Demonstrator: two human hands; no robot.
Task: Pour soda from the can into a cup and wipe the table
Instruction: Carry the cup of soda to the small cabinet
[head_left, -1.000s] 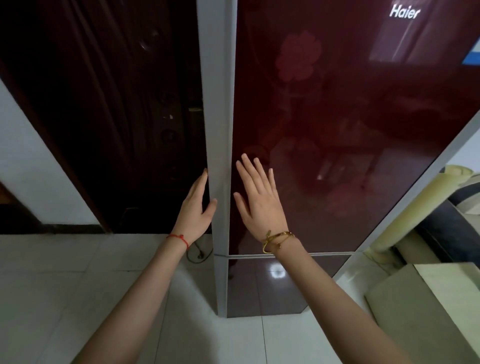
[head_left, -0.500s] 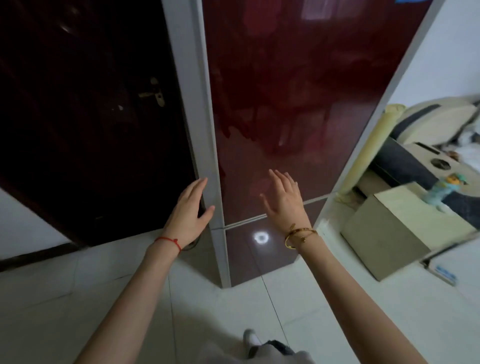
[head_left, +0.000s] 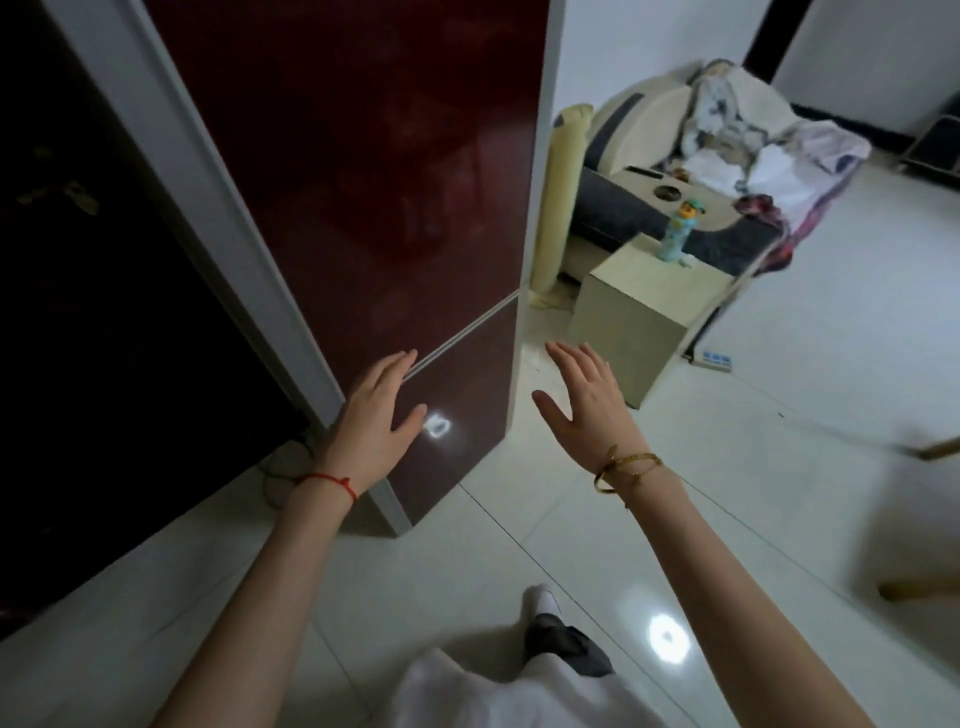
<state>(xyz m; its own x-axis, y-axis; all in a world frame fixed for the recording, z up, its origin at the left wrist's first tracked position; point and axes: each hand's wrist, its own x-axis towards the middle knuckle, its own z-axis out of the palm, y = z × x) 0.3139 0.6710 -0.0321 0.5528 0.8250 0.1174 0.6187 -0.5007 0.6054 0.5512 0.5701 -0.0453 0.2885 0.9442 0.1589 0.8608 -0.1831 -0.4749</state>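
Both hands (head_left: 382, 415) (head_left: 584, 400) now off fridge (head_left: 363, 182).

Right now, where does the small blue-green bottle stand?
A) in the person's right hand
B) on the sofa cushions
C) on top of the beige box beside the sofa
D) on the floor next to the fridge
C: the bottle stands upright on the top of the beige box, near its far edge; both the left hand and the right hand are open and hold nothing.

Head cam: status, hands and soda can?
Left hand and right hand open, holding nothing. No can or cup in view. Red fridge closed, directly ahead.
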